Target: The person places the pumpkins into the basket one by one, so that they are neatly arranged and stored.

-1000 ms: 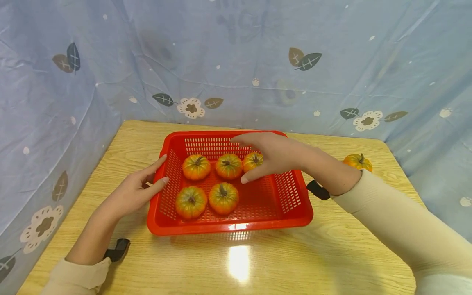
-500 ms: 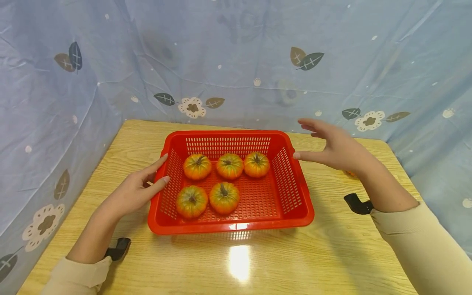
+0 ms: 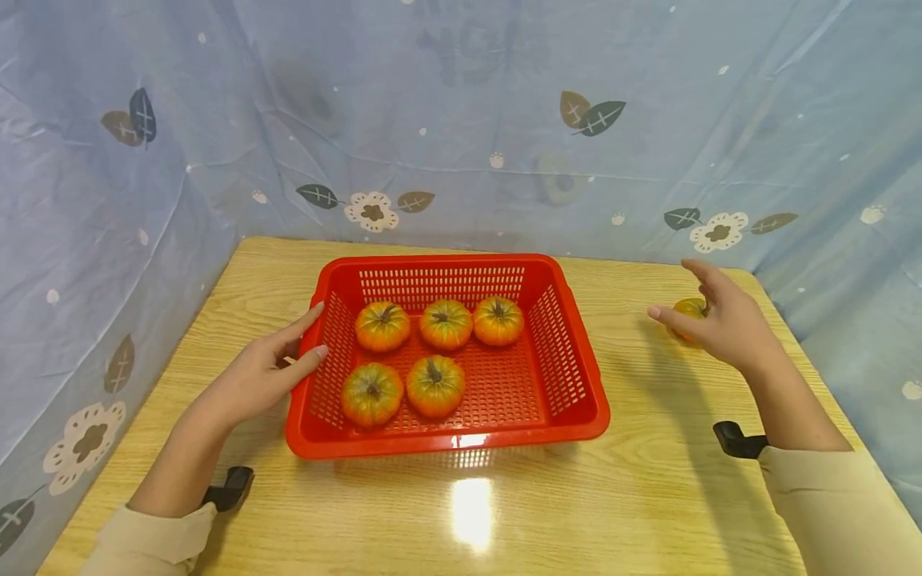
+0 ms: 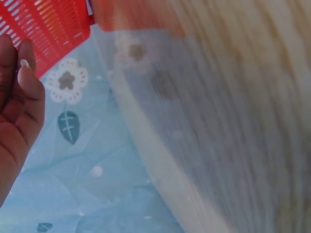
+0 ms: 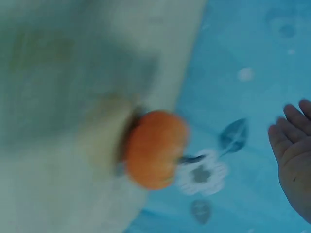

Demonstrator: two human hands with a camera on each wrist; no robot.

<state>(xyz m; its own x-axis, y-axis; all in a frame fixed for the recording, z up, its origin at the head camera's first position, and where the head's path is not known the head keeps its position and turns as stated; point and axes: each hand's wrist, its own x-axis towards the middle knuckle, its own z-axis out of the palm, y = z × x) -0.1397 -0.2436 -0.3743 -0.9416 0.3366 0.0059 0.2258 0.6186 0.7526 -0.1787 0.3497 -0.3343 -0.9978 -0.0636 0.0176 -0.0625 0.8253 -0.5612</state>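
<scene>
My left hand (image 3: 277, 364) holds the left rim of a red plastic basket (image 3: 446, 440), with thumb and forefinger tips over the edge. In the left wrist view, its fingers lie against the basket's slotted wall (image 4: 46, 29). Several small orange pumpkins with brown stems sit inside, among them a front-left pumpkin (image 3: 372, 394) and a back-right pumpkin (image 3: 498, 321). My right hand (image 3: 727, 320), thumb and fingers spread apart, is over a lone pumpkin (image 3: 691, 307) at the table's right and partly hides it. The right wrist view shows this pumpkin (image 5: 155, 148) apart from the hand.
The basket stands on a light wood-grain table (image 3: 360, 520). Blue patterned cloth (image 3: 461, 120) hangs behind the table and along both sides. A black wrist mount (image 3: 738, 440) projects from the right wrist, and another black mount (image 3: 232, 488) from the left.
My right hand has moved from above the basket rightward to the lone pumpkin, uncovering the back-right pumpkin in the basket. The left hand has kept its place on the rim.
</scene>
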